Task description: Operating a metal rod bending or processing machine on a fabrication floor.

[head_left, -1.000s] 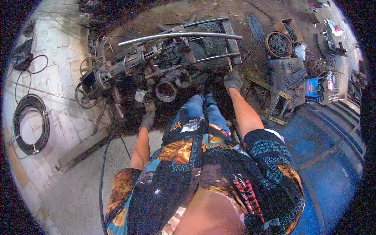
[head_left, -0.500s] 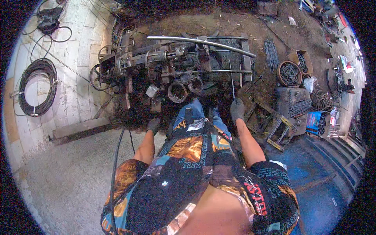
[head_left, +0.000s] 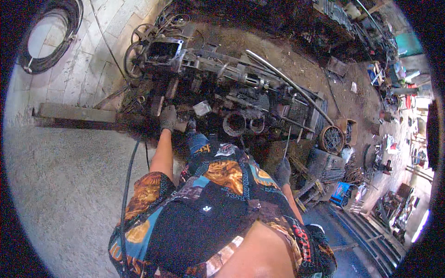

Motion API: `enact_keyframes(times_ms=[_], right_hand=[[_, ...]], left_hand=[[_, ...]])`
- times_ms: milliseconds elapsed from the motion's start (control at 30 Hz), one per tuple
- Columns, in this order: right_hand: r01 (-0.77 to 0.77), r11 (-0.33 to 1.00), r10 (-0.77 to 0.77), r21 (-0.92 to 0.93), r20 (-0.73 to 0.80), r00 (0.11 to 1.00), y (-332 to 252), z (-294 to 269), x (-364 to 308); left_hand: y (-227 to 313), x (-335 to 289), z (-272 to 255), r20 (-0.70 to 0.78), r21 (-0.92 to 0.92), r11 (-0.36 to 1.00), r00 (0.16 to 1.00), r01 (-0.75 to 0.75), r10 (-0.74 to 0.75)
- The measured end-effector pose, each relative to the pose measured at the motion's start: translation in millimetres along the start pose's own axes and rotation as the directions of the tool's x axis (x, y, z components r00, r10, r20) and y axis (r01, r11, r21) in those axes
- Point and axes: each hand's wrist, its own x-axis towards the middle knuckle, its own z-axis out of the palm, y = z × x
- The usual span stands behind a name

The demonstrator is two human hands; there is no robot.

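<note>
Workshop yard, seen from above the person's own body. A patterned shirt fills the lower middle of the view.

Left hand (head_left: 168, 118), in a dark work glove, reaches forward and rests against the near-left side of a large greasy machine assembly (head_left: 222, 88) that sits on the dirt floor. The fingers look curled against a dark part there; whether they actually grip it cannot be told, since glove and metal blur together.

Right hand (head_left: 283, 170), also gloved, hangs lower at the person's right side, closed around the bottom end of a thin metal rod (head_left: 287, 141) that stands nearly upright, rising towards the machine.

The machine carries gears and housings. Two round open collars (head_left: 234, 123) face the person at its near edge, side by side. A small pale block (head_left: 202, 108) lies just left of them. A long curved pipe (head_left: 287, 83) runs diagonally over the machine's right part.

A rusty steel beam (head_left: 76, 116) lies on the concrete to the left, its right end near the left hand. A dark cable (head_left: 126, 185) trails down the floor beside the left arm. A coil of black hose (head_left: 51, 41) lies on the paving at upper left. A round wire basket (head_left: 331, 139) stands right of the machine, among scrap metal.
</note>
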Motion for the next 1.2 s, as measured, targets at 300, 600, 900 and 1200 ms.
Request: enact_keyframes(times_ms=[300, 600, 900, 1200], right_hand=[[-0.537, 0.786, 0.561, 0.306, 0.010, 0.827, -196, 71, -21], [-0.163, 0.956, 0.107, 0.246, 0.227, 0.968, -443, 208, 88], [0.178, 0.979, -0.121, -0.096, 0.430, 0.895, -542, 348, 219], [0.358, 0.898, -0.261, -0.256, 0.343, 0.902, -540, 420, 244]], left_hand=[[-115, 121, -101, -0.326, 0.304, 0.923, 0.885, -0.236, 0.334], [-30, 237, -253, -0.534, -0.163, 0.908, 0.808, -0.387, 0.249], [24, 381, -242, -0.312, 0.014, 0.834, 0.790, -0.552, 0.528], [27, 373, -218, -0.230, 0.335, 0.824, 0.808, -0.458, 0.543]])
